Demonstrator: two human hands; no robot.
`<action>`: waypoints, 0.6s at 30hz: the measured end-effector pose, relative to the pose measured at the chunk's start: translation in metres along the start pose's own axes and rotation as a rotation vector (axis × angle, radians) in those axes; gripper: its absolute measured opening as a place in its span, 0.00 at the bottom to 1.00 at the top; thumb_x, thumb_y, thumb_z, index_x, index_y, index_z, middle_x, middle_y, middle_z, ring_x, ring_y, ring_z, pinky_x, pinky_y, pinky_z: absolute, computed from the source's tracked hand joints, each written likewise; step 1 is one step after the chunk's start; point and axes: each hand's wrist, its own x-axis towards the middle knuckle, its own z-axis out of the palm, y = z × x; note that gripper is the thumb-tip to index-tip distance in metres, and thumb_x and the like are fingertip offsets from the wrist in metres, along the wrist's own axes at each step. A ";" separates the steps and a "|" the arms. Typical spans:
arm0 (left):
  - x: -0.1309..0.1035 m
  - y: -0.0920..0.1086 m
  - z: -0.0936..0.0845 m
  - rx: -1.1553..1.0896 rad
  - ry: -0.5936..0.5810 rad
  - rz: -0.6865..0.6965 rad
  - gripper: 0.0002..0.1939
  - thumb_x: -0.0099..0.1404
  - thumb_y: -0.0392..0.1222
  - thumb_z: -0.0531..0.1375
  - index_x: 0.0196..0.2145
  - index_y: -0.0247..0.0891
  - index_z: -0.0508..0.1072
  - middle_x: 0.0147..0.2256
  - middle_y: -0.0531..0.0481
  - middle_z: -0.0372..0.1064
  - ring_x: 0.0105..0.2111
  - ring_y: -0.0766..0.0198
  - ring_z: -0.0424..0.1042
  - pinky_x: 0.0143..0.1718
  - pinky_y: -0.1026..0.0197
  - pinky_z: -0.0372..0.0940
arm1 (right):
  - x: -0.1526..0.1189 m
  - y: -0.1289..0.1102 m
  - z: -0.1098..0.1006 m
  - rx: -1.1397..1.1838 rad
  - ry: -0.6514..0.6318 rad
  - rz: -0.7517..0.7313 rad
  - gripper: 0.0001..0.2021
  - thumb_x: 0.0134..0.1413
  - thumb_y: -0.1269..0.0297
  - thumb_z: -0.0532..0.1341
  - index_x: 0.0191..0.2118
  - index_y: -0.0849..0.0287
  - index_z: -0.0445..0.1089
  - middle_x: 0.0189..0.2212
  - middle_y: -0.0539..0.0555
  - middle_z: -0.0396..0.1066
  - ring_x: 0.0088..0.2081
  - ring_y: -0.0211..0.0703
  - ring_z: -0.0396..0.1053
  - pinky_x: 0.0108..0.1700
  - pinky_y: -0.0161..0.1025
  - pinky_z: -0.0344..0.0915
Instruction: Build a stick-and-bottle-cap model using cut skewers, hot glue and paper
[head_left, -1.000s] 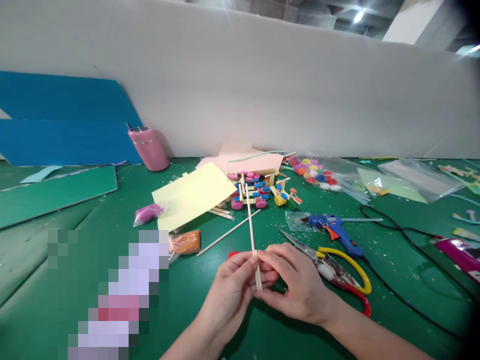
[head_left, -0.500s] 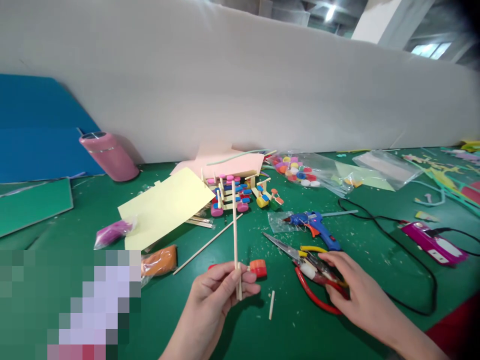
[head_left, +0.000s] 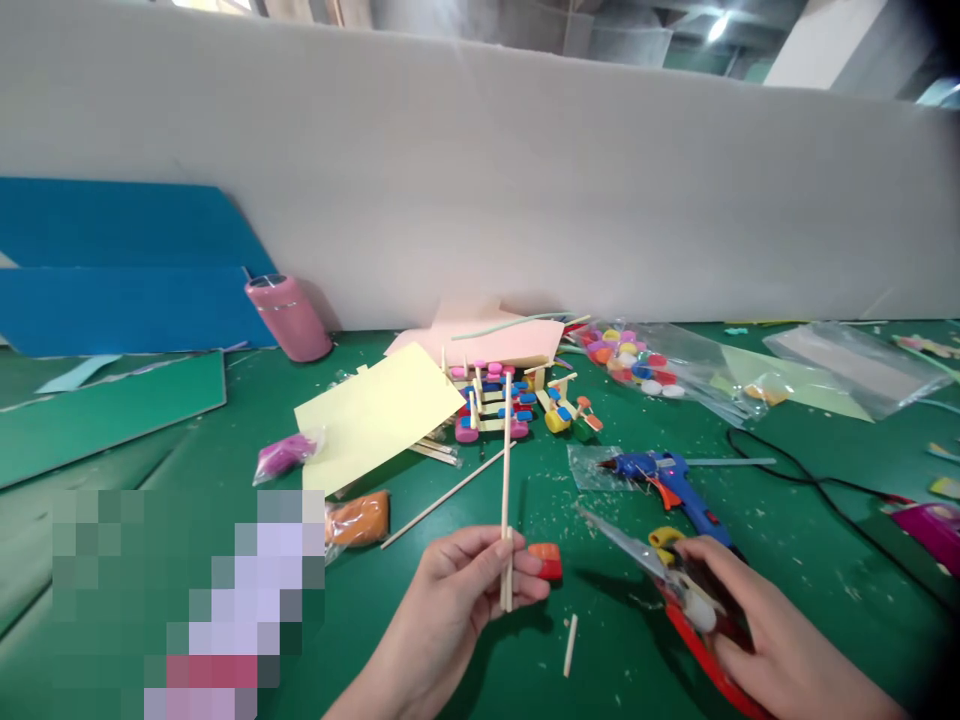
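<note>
My left hand (head_left: 472, 585) pinches a long thin wooden stick (head_left: 507, 460) upright, together with a short stick (head_left: 509, 580) lying alongside its lower end. A red block-like piece (head_left: 546, 562) shows just beyond my left fingertips; whether they touch it I cannot tell. My right hand (head_left: 757, 620) is closed around scissors (head_left: 630, 545) with red and yellow grips. The blades point up and left, and a shadow lies under them on the green table (head_left: 465, 500). Between my hands a short cut stick (head_left: 571, 645) rests on the table.
Behind stand small stick-and-coloured-foam assemblies (head_left: 495, 400). A blue glue gun (head_left: 675, 475) lies past the scissors, its cable (head_left: 810, 475) running right. A yellow sheet (head_left: 379, 415), orange packet (head_left: 360, 520), pink bottle (head_left: 291, 318) and loose stick (head_left: 450, 493) are to the left.
My right hand has lifted the scissors off the table and moved slightly right and down. My left hand keeps its pinch on the sticks. The camera view has swung left.
</note>
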 end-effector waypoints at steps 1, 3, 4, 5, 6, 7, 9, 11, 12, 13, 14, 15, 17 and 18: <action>0.001 0.000 0.000 -0.003 -0.004 -0.002 0.08 0.57 0.40 0.61 0.29 0.31 0.73 0.28 0.43 0.75 0.27 0.63 0.74 0.35 0.61 0.66 | 0.001 -0.005 -0.001 0.015 -0.001 -0.022 0.21 0.47 0.71 0.55 0.50 0.56 0.54 0.48 0.59 0.66 0.47 0.49 0.68 0.46 0.39 0.68; 0.001 0.001 0.000 -0.002 -0.011 -0.003 0.08 0.58 0.40 0.61 0.29 0.31 0.73 0.28 0.44 0.75 0.27 0.63 0.74 0.34 0.61 0.66 | 0.005 -0.018 -0.002 0.030 -0.021 -0.023 0.20 0.49 0.67 0.56 0.50 0.55 0.54 0.47 0.59 0.67 0.46 0.49 0.69 0.43 0.38 0.70; 0.000 0.002 0.000 0.002 -0.017 0.000 0.08 0.58 0.40 0.61 0.29 0.31 0.73 0.28 0.44 0.75 0.27 0.64 0.74 0.34 0.62 0.66 | 0.007 -0.024 -0.003 0.028 -0.031 -0.016 0.22 0.48 0.65 0.58 0.50 0.54 0.54 0.47 0.59 0.67 0.45 0.49 0.70 0.42 0.38 0.71; -0.001 0.003 -0.001 0.008 -0.023 0.003 0.08 0.58 0.40 0.60 0.29 0.31 0.73 0.29 0.43 0.75 0.27 0.64 0.74 0.34 0.62 0.66 | 0.009 -0.029 -0.003 0.019 -0.048 -0.019 0.25 0.46 0.63 0.60 0.51 0.54 0.53 0.48 0.60 0.66 0.46 0.51 0.69 0.41 0.38 0.71; -0.002 0.005 -0.002 0.018 -0.029 0.008 0.08 0.59 0.40 0.60 0.29 0.31 0.73 0.29 0.43 0.75 0.27 0.64 0.74 0.34 0.62 0.65 | 0.010 -0.033 -0.003 0.006 -0.056 -0.030 0.28 0.43 0.63 0.62 0.51 0.54 0.53 0.50 0.60 0.65 0.47 0.52 0.68 0.42 0.38 0.71; -0.003 0.006 -0.003 0.033 -0.033 0.014 0.09 0.59 0.41 0.59 0.30 0.31 0.73 0.30 0.43 0.75 0.28 0.64 0.73 0.33 0.63 0.65 | 0.012 -0.035 -0.003 -0.011 -0.065 -0.045 0.31 0.41 0.63 0.64 0.52 0.54 0.52 0.52 0.60 0.63 0.49 0.53 0.66 0.43 0.39 0.70; -0.005 0.009 -0.005 0.080 -0.045 0.019 0.10 0.60 0.42 0.59 0.31 0.30 0.73 0.30 0.42 0.75 0.28 0.63 0.73 0.32 0.63 0.64 | 0.013 -0.038 -0.004 -0.044 -0.077 -0.073 0.35 0.39 0.62 0.65 0.54 0.54 0.51 0.54 0.60 0.60 0.52 0.54 0.64 0.46 0.41 0.68; -0.008 0.010 -0.006 0.142 -0.059 0.010 0.11 0.60 0.42 0.58 0.32 0.30 0.74 0.30 0.42 0.75 0.28 0.63 0.73 0.31 0.65 0.63 | 0.014 -0.040 -0.005 -0.052 -0.101 -0.088 0.35 0.39 0.62 0.65 0.55 0.53 0.51 0.53 0.59 0.61 0.50 0.53 0.65 0.47 0.43 0.68; -0.009 0.010 -0.006 0.166 -0.067 -0.001 0.11 0.60 0.42 0.58 0.32 0.31 0.74 0.30 0.42 0.75 0.28 0.63 0.73 0.30 0.65 0.62 | 0.015 -0.041 -0.006 -0.044 -0.120 -0.092 0.34 0.40 0.62 0.65 0.55 0.53 0.52 0.52 0.59 0.62 0.49 0.53 0.66 0.46 0.43 0.68; -0.010 0.011 -0.006 0.180 -0.076 -0.016 0.10 0.60 0.42 0.59 0.32 0.31 0.74 0.29 0.43 0.74 0.27 0.63 0.73 0.30 0.65 0.62 | 0.016 -0.043 -0.007 -0.028 -0.141 -0.097 0.33 0.40 0.62 0.65 0.55 0.53 0.53 0.51 0.58 0.63 0.47 0.52 0.68 0.44 0.42 0.69; -0.011 0.011 -0.005 0.182 -0.085 -0.034 0.10 0.59 0.42 0.59 0.32 0.31 0.74 0.29 0.44 0.74 0.27 0.63 0.73 0.30 0.65 0.62 | 0.017 -0.046 -0.009 -0.005 -0.164 -0.106 0.32 0.41 0.63 0.64 0.54 0.53 0.54 0.50 0.58 0.65 0.44 0.50 0.70 0.42 0.40 0.70; -0.011 0.011 -0.004 0.177 -0.093 -0.051 0.09 0.59 0.42 0.59 0.31 0.31 0.74 0.28 0.44 0.74 0.26 0.63 0.73 0.31 0.64 0.63 | 0.018 -0.048 -0.011 0.023 -0.188 -0.120 0.31 0.41 0.64 0.64 0.54 0.53 0.55 0.48 0.57 0.66 0.41 0.48 0.71 0.39 0.38 0.71; -0.012 0.011 -0.002 0.165 -0.111 -0.088 0.09 0.58 0.41 0.60 0.29 0.31 0.74 0.27 0.44 0.74 0.25 0.63 0.73 0.31 0.63 0.63 | 0.020 -0.052 -0.014 0.098 -0.240 -0.142 0.30 0.42 0.65 0.64 0.54 0.53 0.56 0.44 0.56 0.69 0.34 0.44 0.73 0.32 0.34 0.71; -0.012 0.011 -0.001 0.164 -0.116 -0.105 0.09 0.58 0.40 0.60 0.28 0.31 0.74 0.27 0.44 0.74 0.25 0.63 0.73 0.30 0.63 0.63 | 0.021 -0.054 -0.016 0.141 -0.270 -0.147 0.29 0.42 0.66 0.64 0.54 0.52 0.57 0.41 0.55 0.70 0.30 0.42 0.72 0.29 0.32 0.70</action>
